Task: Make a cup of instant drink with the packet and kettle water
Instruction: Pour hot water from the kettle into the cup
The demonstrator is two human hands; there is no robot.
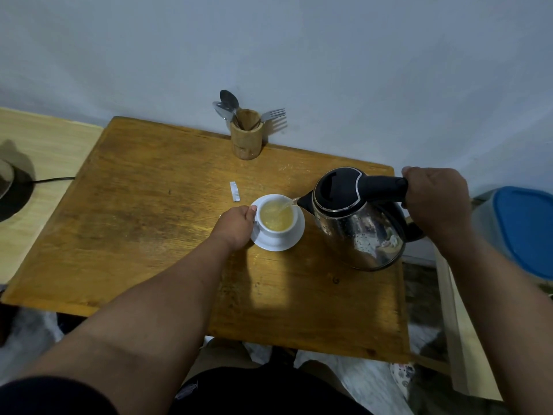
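Left hand (pixel 236 224) on cup (pixel 276 218), right hand (pixel 435 199) tilting kettle (pixel 359 223)

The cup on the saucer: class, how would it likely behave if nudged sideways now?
The cup looks nearly full, so the drink would probably slop over. It sits loose on a smooth saucer and may slide. It looks like china, so likely breakable.

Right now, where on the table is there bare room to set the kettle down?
The table's left half is bare, from its left edge to the left hand. The near strip below the saucer is also free. It is crowded around the cup, torn packet strip, kettle and right hand.
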